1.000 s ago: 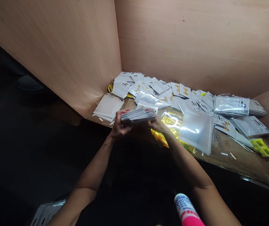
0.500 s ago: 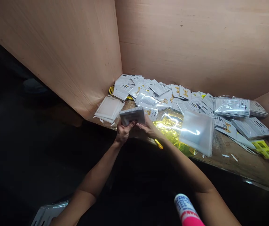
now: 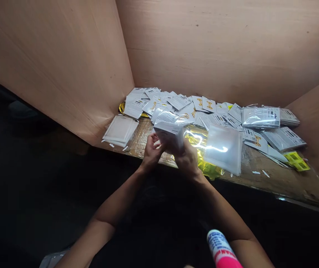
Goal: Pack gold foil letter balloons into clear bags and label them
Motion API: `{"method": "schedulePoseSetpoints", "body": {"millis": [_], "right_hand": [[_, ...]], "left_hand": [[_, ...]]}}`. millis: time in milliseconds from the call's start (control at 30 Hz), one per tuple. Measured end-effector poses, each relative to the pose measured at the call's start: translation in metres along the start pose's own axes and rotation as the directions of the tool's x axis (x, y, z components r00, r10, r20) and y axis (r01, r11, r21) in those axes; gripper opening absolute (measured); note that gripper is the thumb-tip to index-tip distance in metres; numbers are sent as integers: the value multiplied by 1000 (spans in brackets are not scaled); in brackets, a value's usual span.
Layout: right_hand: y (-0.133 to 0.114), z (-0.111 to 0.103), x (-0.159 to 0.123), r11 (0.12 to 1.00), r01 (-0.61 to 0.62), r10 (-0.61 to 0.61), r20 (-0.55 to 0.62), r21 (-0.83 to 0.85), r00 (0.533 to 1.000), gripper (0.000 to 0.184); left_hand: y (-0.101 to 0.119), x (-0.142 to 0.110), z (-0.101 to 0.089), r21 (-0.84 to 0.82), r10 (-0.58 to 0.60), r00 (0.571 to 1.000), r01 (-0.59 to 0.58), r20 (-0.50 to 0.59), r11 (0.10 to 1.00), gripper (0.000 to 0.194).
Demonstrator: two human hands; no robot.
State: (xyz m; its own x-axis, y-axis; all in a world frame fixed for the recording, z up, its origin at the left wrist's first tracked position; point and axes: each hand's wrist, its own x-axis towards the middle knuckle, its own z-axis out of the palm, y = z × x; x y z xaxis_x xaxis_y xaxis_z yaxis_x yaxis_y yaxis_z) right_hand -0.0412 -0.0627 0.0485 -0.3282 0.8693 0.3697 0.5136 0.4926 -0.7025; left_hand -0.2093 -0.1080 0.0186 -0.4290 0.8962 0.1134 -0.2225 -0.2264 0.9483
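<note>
Between my hands is a thick stack of flat packets [image 3: 168, 128], tilted, its pale edges fanned towards the back and its near face dark and blurred. My right hand [image 3: 187, 158] is closed round the stack's right side. At its lower left, my left hand [image 3: 151, 152] grips with curled fingers, the fingertips partly hidden. Just beyond lie many loose white packets [image 3: 131, 107] with printed labels, some showing gold balloon pictures. Crumpled gold foil [image 3: 208, 163] sits right of my right hand, partly under a pile of clear plastic sleeves [image 3: 223, 149].
Another pile of clear sleeves [image 3: 120, 129] lies at the shelf's left edge. Stacked wrapped packets [image 3: 261, 117] and yellow labels [image 3: 297, 161] are on the right. Plywood walls [image 3: 218, 44] enclose the back and sides. A white and pink tube [image 3: 220, 247] juts in at the bottom.
The stack has turned and tipped in my hands, now showing its edges. My right hand has shifted from its near edge to its right side. The view has swung slightly right.
</note>
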Motion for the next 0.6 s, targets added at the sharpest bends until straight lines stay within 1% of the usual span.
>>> {"method": "schedulePoseSetpoints", "body": {"millis": [33, 67, 133, 167, 233, 300, 367, 433, 500, 533, 567, 600], "right_hand": [[-2, 0, 1, 989, 25, -31, -39, -146, 999, 27], [-5, 0, 2, 961, 60, -73, -40, -271, 996, 26], [-7, 4, 3, 891, 156, -156, 34, -426, 987, 29], [-8, 7, 3, 865, 203, -189, 77, -458, 979, 31], [-9, 13, -1, 843, 275, -249, 118, -462, 961, 35], [-9, 19, -6, 846, 326, -295, 137, -421, 945, 38], [-11, 21, -11, 850, 363, -323, 165, -383, 932, 41], [-11, 16, -11, 851, 403, -345, 220, -338, 913, 45], [-8, 8, -4, 869, 436, -373, 270, -232, 888, 52], [-3, 3, 2, 891, 425, -379, 251, -163, 891, 56], [3, -2, 10, 915, 393, -370, 202, -93, 907, 63], [11, -5, 19, 937, 350, -344, 146, -20, 928, 71]], "left_hand": [[-2, -5, 10, -31, 55, 998, -56, -32, 998, 74], [-4, -11, 19, -72, 89, 995, -92, -41, 993, 79], [-5, -24, 35, -153, 79, 996, -83, -33, 985, 79], [-6, -29, 40, -180, 51, 997, -62, -64, 982, 76], [-5, -32, 48, -209, -14, 984, -23, -176, 978, 65], [-5, -27, 53, -216, -50, 966, -7, -255, 976, 55], [-4, -18, 54, -219, -62, 954, -3, -292, 976, 47], [-2, -10, 48, -208, -56, 944, -13, -326, 978, 43], [3, -4, 30, -109, 5, 944, -43, -330, 993, 43], [6, -2, 18, -12, 68, 943, -76, -325, 997, 43], [9, 0, 3, 110, 146, 940, -117, -307, 987, 44], [11, 2, -12, 240, 222, 939, -159, -264, 958, 45]]}}
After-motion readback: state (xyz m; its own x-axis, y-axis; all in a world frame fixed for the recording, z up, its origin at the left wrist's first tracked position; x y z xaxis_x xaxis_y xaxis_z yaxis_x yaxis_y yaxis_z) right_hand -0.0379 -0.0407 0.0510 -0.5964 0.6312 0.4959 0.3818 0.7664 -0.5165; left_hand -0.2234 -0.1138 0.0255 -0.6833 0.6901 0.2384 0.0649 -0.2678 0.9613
